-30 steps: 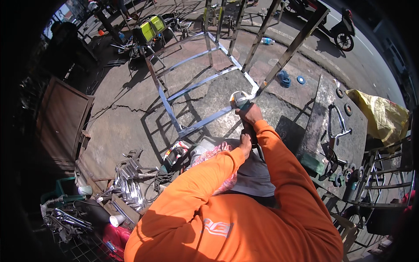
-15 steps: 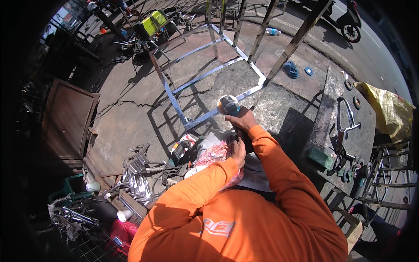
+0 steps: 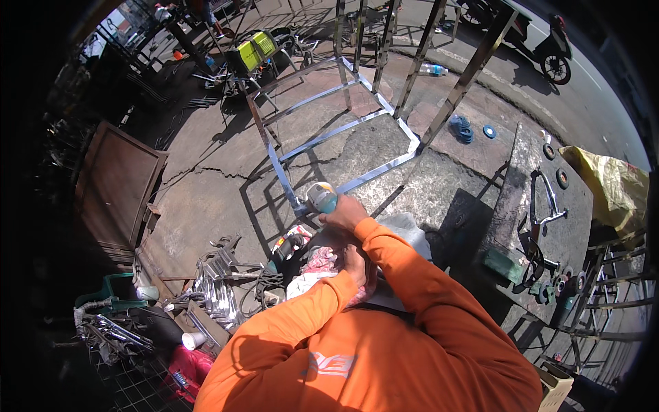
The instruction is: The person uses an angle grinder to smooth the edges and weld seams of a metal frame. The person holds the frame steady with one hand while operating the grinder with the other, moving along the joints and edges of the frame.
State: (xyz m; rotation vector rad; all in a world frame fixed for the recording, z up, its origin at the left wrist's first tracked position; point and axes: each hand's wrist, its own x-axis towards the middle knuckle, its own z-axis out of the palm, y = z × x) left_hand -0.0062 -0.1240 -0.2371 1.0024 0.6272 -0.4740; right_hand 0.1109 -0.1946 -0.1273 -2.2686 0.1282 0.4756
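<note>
Grinder shifted left along metal frame, right hand forward, left hand behind, fingers gripping it

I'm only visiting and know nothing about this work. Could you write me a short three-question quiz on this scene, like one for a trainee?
1. Which of the person's hands is nearer the head of the power tool?
A) left
B) right
2. True or false: the yellow sack is to the right of the metal frame.
3. What colour is the flat round disc lying on the ground?

Key:
1. B, the right hand
2. True
3. Blue
</note>
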